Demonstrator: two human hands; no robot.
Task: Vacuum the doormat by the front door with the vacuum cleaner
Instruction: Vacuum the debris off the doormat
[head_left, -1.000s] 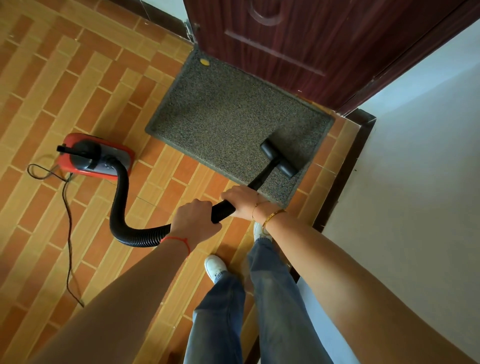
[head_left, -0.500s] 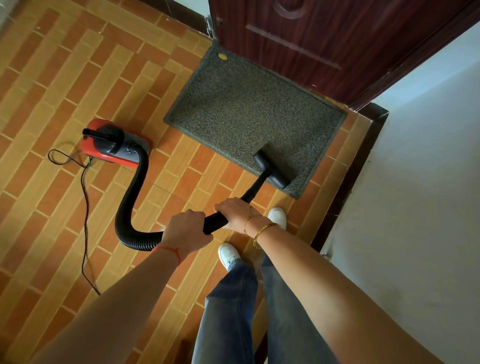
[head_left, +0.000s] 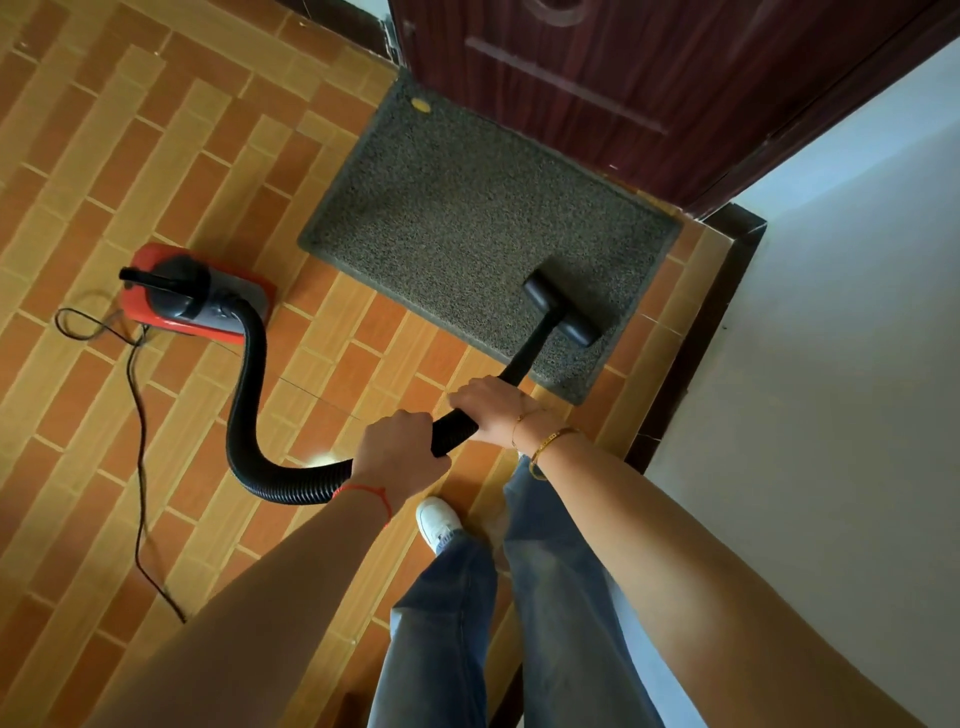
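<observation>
Now the black T-shaped floor nozzle (head_left: 561, 315) sits further in on the grey speckled rectangular doormat (head_left: 467, 218) than half a second ago, when it lay at the mat's near edge; the red canister vacuum cleaner (head_left: 195, 296) stays where it was on the orange brick-patterned tile floor (head_left: 104, 156).

There is one doormat, one vacuum cleaner, one black ribbed hose (head_left: 249, 415), one thin black power cord (head_left: 139, 441), one dark red wooden door (head_left: 623, 78), and two hands.

The left hand (head_left: 397, 457) is clenched round the hose where it meets the black wand (head_left: 530, 353), and the right hand (head_left: 493, 408) grasps the wand just ahead of it, fingers curled over the top. The nozzle rests on the mat's near right corner, beyond the right hand; the mat lies against the door's foot.
</observation>
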